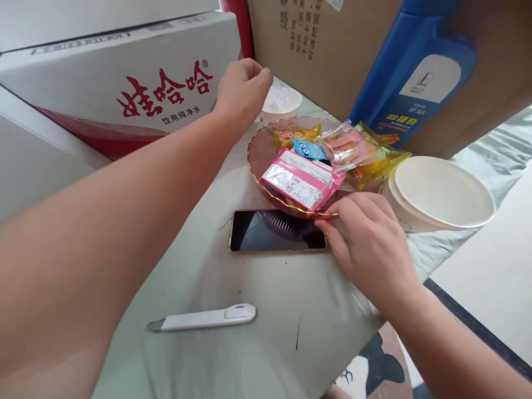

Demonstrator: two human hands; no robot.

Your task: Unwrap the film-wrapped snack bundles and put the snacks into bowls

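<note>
A ribbed pinkish glass bowl (266,180) with a wavy gold rim holds several wrapped snacks, among them a pink-and-white packet (301,180) and a small blue packet (310,149). My right hand (369,238) pinches the bowl's near right rim between thumb and fingers. Beyond the bowl's far left side, my left hand (245,91) is closed, its fingertips curled beside a white paper cup (283,102); what they hold, if anything, is hidden. Partly under the bowl's near edge lies a dark-screened phone (253,233), close to my right thumb.
A white utility knife (208,317) lies near the front of the cloth-covered table (199,360). Stacked paper cups or tubs (440,194) stand at right. Behind are a white-and-red carton (166,88), a brown cardboard box (324,66) and a blue jug (382,77).
</note>
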